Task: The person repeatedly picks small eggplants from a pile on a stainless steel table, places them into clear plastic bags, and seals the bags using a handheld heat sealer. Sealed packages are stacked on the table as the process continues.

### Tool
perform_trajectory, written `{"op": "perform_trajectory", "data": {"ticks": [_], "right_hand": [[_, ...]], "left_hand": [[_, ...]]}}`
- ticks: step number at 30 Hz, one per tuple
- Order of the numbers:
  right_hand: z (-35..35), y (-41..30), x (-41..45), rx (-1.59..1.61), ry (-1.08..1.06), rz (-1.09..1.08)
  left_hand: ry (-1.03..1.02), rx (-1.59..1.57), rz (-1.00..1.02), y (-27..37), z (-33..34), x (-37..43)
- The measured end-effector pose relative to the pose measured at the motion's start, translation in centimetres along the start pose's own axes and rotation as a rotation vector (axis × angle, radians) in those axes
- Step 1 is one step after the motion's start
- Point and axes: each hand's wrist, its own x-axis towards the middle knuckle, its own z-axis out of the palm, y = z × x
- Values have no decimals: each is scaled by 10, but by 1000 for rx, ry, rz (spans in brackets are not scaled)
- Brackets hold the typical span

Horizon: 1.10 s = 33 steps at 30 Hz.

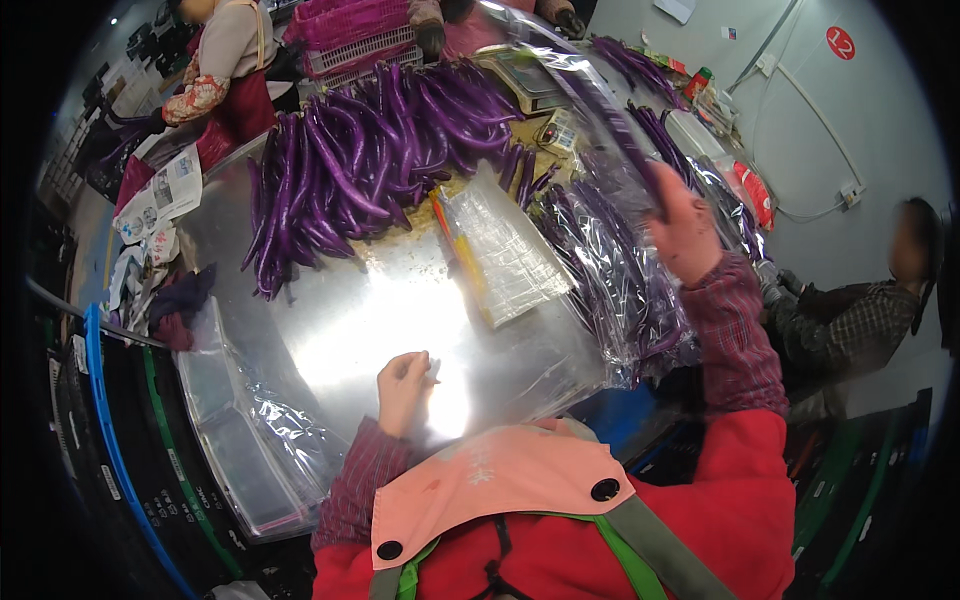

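Note:
My right hand point(684, 225) is raised at the right, over the packed eggplants. It grips the lower end of a long purple eggplant in a clear plastic sleeve point(592, 90), which points up and away, blurred. My left hand point(403, 386) hovers low over the steel tabletop point(337, 315), fingers curled in with nothing visible in them. A heap of long purple eggplants point(375, 150) covers the far part of the table. Right of centre lies a stack of flat clear plastic bags point(506, 255). Beside it are several eggplants in clear bags point(615, 262).
A scale point(525, 79) and a power strip point(559, 133) sit behind the bags. More clear plastic sleeves point(247, 442) lie at the left edge. Pink crates point(352, 34) stand at the back. Co-workers are at the left point(232, 67), the back and the right point(855, 322).

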Motion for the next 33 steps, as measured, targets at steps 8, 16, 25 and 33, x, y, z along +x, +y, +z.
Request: {"op": "perform_trajectory", "data": {"ticks": [8,16,25,33], "right_hand": [[43,173,-82,-791,-289,143],[39,141,-73,-507,-196,140],[214,27,-2,632,-368,797],[337,-49,64,16,-329,1042]], "left_hand": [[-81,251,-123,-23,90,115],[-102,271,53,-86,65,117],[314,91,128,-144,-67,-34],[361,169,44,-170,-96,-90]]}}
